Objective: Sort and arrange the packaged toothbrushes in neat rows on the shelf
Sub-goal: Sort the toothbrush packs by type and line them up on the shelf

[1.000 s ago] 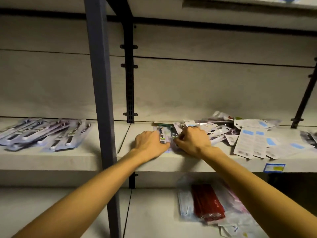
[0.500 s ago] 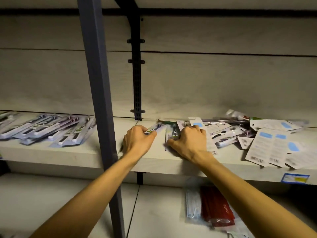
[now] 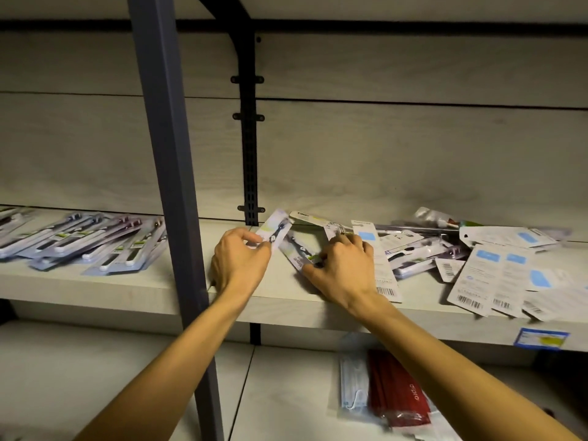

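My left hand [image 3: 239,262] pinches the near end of a packaged toothbrush [image 3: 274,229] and lifts it tilted above the pale shelf [image 3: 133,291]. Just to its right, my right hand [image 3: 342,268] has its fingers curled on another toothbrush pack [image 3: 297,251] that lies flat on the shelf. A loose heap of packs [image 3: 490,262], several face down with barcodes showing, spreads to the right. A fanned row of packs [image 3: 89,243] lies on the left part of the shelf, beyond the post.
A grey upright post [image 3: 168,173] stands in front of the shelf just left of my left hand. A black slotted bracket [image 3: 249,138] runs up the back wall. On the lower shelf lie bagged masks and a red pack [image 3: 394,389]. A price label [image 3: 541,338] is on the shelf edge.
My left hand has drawn one pack out of the heap, moved it left and raised its far end. My right hand stays on the second pack. The view has moved closer.
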The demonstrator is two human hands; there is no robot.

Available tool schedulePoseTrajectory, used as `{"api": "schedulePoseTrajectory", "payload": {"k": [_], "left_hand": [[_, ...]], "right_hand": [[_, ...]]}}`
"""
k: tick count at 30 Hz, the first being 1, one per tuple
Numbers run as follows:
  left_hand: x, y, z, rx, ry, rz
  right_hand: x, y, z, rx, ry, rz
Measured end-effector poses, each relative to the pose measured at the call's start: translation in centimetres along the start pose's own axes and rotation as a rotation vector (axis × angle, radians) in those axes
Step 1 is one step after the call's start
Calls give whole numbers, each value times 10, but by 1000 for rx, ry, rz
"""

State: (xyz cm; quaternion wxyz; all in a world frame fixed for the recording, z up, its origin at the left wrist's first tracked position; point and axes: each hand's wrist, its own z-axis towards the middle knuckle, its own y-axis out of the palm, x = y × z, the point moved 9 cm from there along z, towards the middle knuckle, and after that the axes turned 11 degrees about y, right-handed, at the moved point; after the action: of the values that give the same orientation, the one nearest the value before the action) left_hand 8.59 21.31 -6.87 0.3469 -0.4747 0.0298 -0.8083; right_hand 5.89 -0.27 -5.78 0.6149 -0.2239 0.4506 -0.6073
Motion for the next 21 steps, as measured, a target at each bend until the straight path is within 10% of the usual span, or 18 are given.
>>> {"api": "schedulePoseTrajectory", "payload": {"k": [21], "left_hand": [[18,12,-1,-149,41,-674]], "right_hand": [[21,-14,5,11,22,708]]}}
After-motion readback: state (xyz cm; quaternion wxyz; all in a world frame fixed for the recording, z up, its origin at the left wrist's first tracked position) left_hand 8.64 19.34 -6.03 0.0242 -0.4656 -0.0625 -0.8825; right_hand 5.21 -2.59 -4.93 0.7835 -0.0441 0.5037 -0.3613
